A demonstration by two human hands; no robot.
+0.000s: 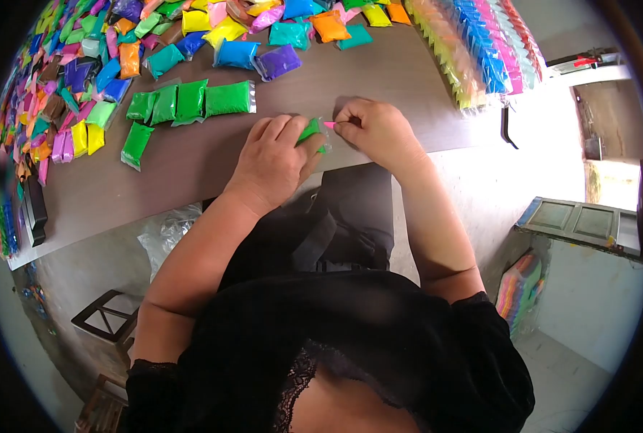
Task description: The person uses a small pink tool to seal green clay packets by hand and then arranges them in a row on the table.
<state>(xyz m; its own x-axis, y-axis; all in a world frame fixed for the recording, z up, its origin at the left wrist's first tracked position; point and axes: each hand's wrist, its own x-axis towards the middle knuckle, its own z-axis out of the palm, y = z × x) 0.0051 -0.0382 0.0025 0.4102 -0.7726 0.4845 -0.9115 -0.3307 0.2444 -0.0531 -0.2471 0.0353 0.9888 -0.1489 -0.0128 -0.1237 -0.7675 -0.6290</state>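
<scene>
while the left hand [274, 160] clamped a green packet [310, 132], right hand [375, 130] fingertips pinched a pink tab [329, 125] just beside its end.

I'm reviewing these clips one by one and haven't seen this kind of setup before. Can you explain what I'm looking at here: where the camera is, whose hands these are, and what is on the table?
There is no machine here. The single picture comes from a camera worn on a person's head, looking down past their black top at their own two bare hands; the round, bent edges come from the wide lens.

The left hand has its grip closed around a small green packet. The right hand pinches something small and pink at the packet's end; what it is cannot be told.

Both hands rest on a brown table. Beside them lies a row of green packets. Farther back is a heap of mixed-colour packets, and at the far right a stack of packaged coloured strips.
</scene>
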